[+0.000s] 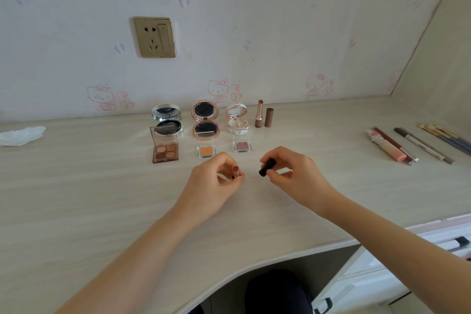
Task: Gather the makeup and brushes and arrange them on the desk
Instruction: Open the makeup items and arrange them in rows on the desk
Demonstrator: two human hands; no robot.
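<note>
Three compacts (pixel 205 120) in row by wall (pixel 254 33), palettes (pixel 165 148) before them, lipstick (pixel 259 113) and cap (pixel 269 117) to right; brushes (pixel 446 139) far right, tissue (pixel 20 135) far left.

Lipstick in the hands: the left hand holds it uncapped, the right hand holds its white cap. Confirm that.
Wrong in one respect: the cap in the right hand is black, not white, as the head view shows. The left hand does hold the uncapped lipstick.

Both forearms bare right up to the frame edge, wrists bare too. My left hand (pixel 211 181) and my right hand (pixel 295 173): slim fingers; nails look short, detail too small to confirm. Low centre, my lap is in dark cloth (pixel 277 293), near black. Cut of garment not discernible.
</note>
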